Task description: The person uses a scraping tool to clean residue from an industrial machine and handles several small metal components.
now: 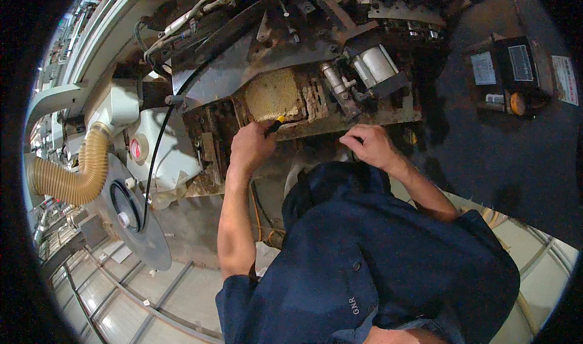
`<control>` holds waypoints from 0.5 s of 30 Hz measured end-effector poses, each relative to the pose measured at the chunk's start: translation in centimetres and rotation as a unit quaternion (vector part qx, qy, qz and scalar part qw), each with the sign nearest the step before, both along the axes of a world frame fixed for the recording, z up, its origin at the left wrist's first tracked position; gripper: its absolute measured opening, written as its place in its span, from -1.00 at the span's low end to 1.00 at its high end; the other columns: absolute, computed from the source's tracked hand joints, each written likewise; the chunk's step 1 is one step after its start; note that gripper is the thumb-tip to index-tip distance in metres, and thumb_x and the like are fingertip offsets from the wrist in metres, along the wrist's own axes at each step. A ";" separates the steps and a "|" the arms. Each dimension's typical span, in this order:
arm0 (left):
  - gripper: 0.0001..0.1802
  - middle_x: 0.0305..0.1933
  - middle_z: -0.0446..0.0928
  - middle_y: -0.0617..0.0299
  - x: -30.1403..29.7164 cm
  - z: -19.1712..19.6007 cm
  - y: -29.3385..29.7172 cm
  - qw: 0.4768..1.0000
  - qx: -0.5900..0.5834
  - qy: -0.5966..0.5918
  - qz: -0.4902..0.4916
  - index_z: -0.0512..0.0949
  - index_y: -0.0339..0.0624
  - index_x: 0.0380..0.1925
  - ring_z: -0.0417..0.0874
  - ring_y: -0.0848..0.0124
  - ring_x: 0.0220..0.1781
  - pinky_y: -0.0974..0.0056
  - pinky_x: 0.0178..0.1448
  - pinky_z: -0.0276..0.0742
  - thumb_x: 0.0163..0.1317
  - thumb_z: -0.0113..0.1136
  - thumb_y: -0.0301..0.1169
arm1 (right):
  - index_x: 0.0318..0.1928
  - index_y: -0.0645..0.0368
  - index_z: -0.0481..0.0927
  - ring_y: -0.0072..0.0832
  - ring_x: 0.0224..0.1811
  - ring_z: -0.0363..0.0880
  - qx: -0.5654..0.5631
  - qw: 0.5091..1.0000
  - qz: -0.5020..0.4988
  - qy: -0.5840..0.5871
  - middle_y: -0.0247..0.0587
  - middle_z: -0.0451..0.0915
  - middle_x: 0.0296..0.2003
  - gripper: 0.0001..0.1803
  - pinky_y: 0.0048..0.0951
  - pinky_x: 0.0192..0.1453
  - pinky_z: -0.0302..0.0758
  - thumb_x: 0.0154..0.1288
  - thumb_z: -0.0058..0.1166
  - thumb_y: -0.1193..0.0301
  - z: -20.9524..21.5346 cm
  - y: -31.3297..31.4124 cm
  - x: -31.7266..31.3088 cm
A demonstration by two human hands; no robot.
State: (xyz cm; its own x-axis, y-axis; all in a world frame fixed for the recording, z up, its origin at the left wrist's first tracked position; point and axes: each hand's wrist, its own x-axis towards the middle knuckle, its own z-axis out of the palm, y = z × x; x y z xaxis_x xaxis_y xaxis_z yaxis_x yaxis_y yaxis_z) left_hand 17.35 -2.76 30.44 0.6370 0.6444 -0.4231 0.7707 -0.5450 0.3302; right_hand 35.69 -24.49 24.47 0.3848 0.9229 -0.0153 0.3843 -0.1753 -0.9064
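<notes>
My left hand (252,145) is closed around a small black-and-yellow tool (277,124). What kind of tool it is, I cannot make out. It points at the near right edge of a rough, yellowish, grainy block (272,95) set in the machine bench. My right hand (371,145) is held in front of the bench, fingers curled together. Whatever may be between those fingers is hidden. Beyond that hand lie a silver cylinder (375,66) and a smaller metal fitting (340,83).
To the left are a white machine housing (161,143), a tan corrugated hose (91,165) and a grey disc (136,222). A black cable (159,140) hangs there. Metal parts line the back. At right, a dark panel (480,156) carries a labelled box (507,71) with an orange knob (517,103).
</notes>
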 end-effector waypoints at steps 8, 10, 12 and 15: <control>-0.58 -0.09 0.61 -0.06 -4.6 3.2 2.2 0.995 0.020 0.031 0.092 0.56 -0.07 0.04 0.63 0.06 0.00 0.17 0.06 0.50 0.12 0.20 -0.39 | -0.44 0.24 0.61 -0.08 -0.42 0.57 -0.004 1.000 0.012 -0.025 -0.02 0.57 -0.49 -0.77 -0.21 -0.36 0.45 0.17 0.21 0.30 -1.2 0.7 -0.9; -0.59 -0.11 0.60 -0.08 -5.5 2.8 3.2 0.992 0.083 0.038 0.084 0.56 -0.08 0.04 0.61 0.00 -0.02 0.10 0.03 0.50 0.13 0.19 -0.40 | -0.43 0.24 0.60 -0.08 -0.42 0.57 -0.003 1.000 0.022 -0.018 -0.02 0.57 -0.49 -0.76 -0.21 -0.36 0.45 0.17 0.21 0.29 -0.7 1.0 -1.5; -0.57 -0.14 0.60 -0.10 -5.7 2.5 2.8 0.991 0.089 0.057 0.077 0.56 -0.02 0.05 0.60 -0.04 -0.06 0.06 0.02 0.50 0.12 0.16 -0.39 | -0.42 0.22 0.60 -0.07 -0.40 0.58 0.005 1.000 0.020 -0.007 -0.02 0.58 -0.49 -0.76 -0.20 -0.33 0.46 0.17 0.21 0.28 -0.4 1.2 -1.8; -0.56 -0.20 0.61 -0.11 -5.3 3.2 1.7 0.989 0.075 0.104 0.068 0.57 0.03 0.05 0.61 -0.07 -0.12 0.00 -0.03 0.50 0.10 0.13 -0.39 | -0.42 0.22 0.61 -0.07 -0.38 0.58 -0.001 1.000 0.019 -0.010 -0.02 0.58 -0.48 -0.76 -0.21 -0.31 0.46 0.17 0.20 0.28 -0.7 0.9 -1.3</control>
